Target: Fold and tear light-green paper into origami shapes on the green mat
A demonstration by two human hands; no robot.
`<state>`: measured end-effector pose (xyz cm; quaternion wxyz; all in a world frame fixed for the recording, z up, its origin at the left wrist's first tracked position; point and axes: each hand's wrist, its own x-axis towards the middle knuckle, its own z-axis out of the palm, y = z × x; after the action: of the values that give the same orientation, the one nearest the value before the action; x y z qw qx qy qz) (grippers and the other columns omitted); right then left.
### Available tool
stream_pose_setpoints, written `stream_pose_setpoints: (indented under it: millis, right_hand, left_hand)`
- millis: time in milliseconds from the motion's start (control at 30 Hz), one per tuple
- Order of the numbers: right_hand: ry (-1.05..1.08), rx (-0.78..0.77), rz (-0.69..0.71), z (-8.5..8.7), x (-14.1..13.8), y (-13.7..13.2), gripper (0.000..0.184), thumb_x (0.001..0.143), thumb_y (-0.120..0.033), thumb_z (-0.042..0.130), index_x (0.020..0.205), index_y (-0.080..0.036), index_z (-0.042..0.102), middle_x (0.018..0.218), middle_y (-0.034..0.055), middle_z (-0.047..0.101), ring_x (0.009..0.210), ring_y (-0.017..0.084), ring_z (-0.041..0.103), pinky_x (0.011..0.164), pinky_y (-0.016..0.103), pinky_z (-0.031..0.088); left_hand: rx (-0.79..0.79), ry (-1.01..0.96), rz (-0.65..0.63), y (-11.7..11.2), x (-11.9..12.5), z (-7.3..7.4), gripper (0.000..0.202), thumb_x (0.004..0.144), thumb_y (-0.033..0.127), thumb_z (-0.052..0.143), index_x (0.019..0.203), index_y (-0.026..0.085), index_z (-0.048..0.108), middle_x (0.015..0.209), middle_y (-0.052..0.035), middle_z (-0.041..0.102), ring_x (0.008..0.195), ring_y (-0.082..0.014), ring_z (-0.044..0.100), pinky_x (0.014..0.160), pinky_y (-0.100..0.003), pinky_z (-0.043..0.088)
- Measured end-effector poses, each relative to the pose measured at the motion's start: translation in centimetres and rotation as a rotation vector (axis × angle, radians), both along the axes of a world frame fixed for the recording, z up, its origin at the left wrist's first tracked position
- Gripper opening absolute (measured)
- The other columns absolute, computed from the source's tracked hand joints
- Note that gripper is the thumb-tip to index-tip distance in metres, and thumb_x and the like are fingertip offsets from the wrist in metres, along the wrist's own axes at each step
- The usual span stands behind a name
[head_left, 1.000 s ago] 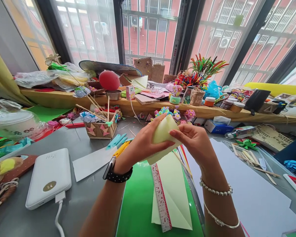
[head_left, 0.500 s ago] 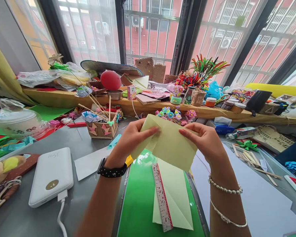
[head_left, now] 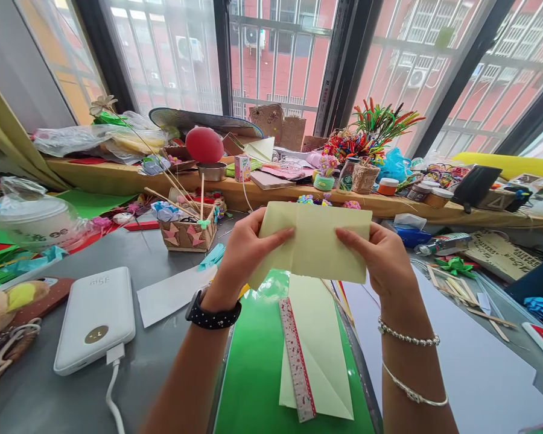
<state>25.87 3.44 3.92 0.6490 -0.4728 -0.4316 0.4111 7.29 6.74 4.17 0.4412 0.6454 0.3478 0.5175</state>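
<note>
Both hands hold a pale yellow-green sheet of paper (head_left: 319,244) up above the table, spread out almost flat with fold lines across it. My left hand (head_left: 244,253) pinches its left edge, thumb on the front. My right hand (head_left: 377,259) pinches its right edge in the same way. Below the held sheet, a green cutting mat (head_left: 253,374) lies on the grey table, with another pale yellow-green folded paper (head_left: 319,349) and a patterned ruler (head_left: 296,361) on it.
A white power bank (head_left: 95,319) with a cable lies at the left, a white paper strip (head_left: 172,292) beside it. A small cardboard box (head_left: 187,232) with sticks stands behind. A large white sheet (head_left: 470,361) covers the right. The windowsill holds a red balloon (head_left: 203,144) and craft clutter.
The paper was bunched into a folded cone shape a second ago. My hands have pulled apart and opened it into a wide, nearly flat sheet.
</note>
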Motion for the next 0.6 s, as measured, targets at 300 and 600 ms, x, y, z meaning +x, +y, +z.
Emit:
stream_pose_setpoints:
  millis: [300,600]
  right_hand:
    - [0.083,-0.014,-0.036,0.34,-0.44,-0.41,0.025,0.051,-0.028,0.074,0.07,-0.017,0.064,0.064,0.0019,0.068,0.052,0.014,0.06,0.046,0.023,0.05]
    - [0.107,-0.002,-0.009,0.44,-0.62,-0.64,0.023,0.055,-0.03,0.072,0.072,-0.017,0.064,0.065,0.0023,0.067,0.051,0.014,0.06,0.045,0.022,0.05]
  left_hand:
    - [0.072,-0.023,0.05,-0.44,0.1,0.4,0.031,0.06,0.031,0.066,0.086,0.017,0.058,0.084,-0.0019,0.064,0.07,-0.0153,0.059,0.059,-0.024,0.049]
    - [0.053,-0.091,-0.01,-0.58,0.14,0.34,0.033,0.061,0.027,0.067,0.091,0.017,0.057,0.086,-0.0025,0.065,0.07,-0.0153,0.06,0.06,-0.025,0.05]
